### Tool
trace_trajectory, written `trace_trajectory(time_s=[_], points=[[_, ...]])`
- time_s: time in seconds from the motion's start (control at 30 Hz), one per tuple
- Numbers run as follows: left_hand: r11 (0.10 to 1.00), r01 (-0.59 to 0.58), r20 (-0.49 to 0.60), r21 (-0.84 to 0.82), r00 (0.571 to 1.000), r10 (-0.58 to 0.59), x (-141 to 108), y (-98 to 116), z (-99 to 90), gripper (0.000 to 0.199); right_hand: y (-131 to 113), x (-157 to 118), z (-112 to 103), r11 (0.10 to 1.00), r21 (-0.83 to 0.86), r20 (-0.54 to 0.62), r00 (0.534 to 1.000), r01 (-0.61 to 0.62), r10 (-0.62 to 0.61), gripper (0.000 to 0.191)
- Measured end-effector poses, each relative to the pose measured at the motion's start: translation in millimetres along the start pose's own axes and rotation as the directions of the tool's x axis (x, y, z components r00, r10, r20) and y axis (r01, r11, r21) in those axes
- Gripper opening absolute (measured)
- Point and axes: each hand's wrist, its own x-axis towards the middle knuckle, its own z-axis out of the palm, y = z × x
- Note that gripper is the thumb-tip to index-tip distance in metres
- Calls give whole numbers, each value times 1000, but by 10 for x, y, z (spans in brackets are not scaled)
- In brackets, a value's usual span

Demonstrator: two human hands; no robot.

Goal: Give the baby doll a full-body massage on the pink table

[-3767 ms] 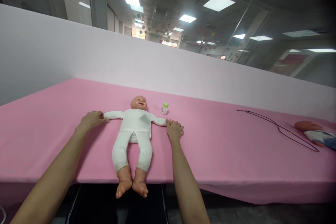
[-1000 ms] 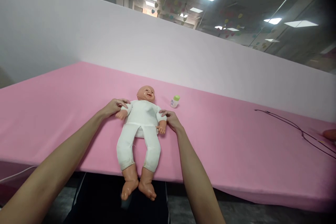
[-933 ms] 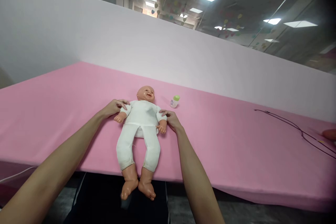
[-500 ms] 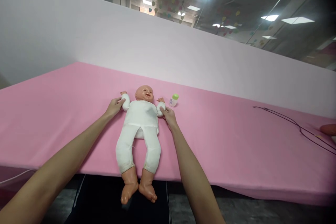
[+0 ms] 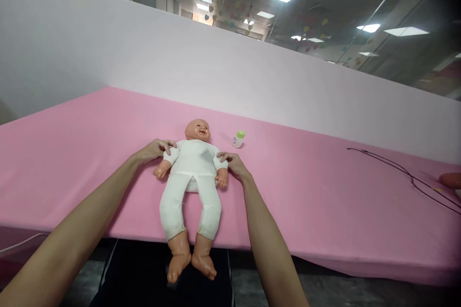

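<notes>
A baby doll [image 5: 196, 158] in a white cloth suit lies on its back on the pink table cover [image 5: 309, 192], head toward the wall, its feet hanging past the front edge. Both doll arms point down beside the body. My left hand [image 5: 156, 150] rests with slightly spread fingers on the sleeve at the picture's left. On the other sleeve lie the fingers of my right hand [image 5: 233, 162], also a little apart. A small bottle with a green cap [image 5: 238, 139] stands right of the doll's head.
Dark thin cords [image 5: 392, 163] run across the right side of the table. At the right edge lies a brownish rounded object [image 5: 450, 180], partly cut off. A white partition [image 5: 230, 72] rises behind the table.
The doll's arms have swung from raised beside its head to lowered along its body. My hands have shifted onto the upper sleeves, and their grip has loosened.
</notes>
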Motion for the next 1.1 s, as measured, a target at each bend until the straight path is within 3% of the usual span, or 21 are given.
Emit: trace_trajectory(time_s=[0.13,0.33,0.53,0.63,0.83,0.97,1.03,1.1], points=[[999,-32,-77,18,996,33,3,-26,49,28,24,11,20,1000,0,-17,1000,14,-14,11],[999,-34,-342,18,939,38,84,-48,294,65,-31,15,151,998,69,-132,991,-3,12,45],[992,73,-400,106,916,-24,191,-142,344,70,0,88,290,997,-29,-309,949,-67,55,50],[995,69,-370,67,928,-40,178,-119,308,66,-11,90,293,997,16,-309,948,-72,73,51],[989,5,-170,-148,985,-30,40,29,132,52,-60,-2,142,991,125,-96,993,-49,61,42],[998,25,3,-60,1000,-24,-42,83,26,23,1,-12,84,999,31,-65,998,-13,15,8],[1000,22,71,-5,997,-22,-60,94,17,23,29,-2,81,1000,5,-46,999,-2,3,6],[1000,18,47,14,999,-19,-60,97,41,25,38,11,93,1000,27,-66,998,4,-2,4]])
